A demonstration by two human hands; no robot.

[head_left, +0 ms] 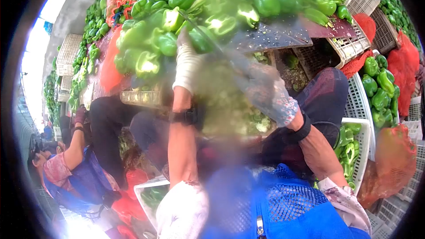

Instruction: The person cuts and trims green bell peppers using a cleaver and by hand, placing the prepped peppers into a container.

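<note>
Your right hand [268, 90], in a patterned glove, has its fingers closed around one knife [211, 40]. Your left hand [185, 59], in a white wrap, is against one green pepper [201, 40] at the near edge of the heap [265, 1]; blur covers its fingers, so how far they close I cannot tell. The heap has too many peppers for counting, with several cut open. Between your legs there are green and pale pieces [261, 124], blurred. Near you stand two white baskets: the right basket [366, 144] holds green peppers, the left basket [141, 189] something green. Farther right, a third basket [355, 95] is heaped with peppers. At left sits one co-worker [77, 177].
</note>
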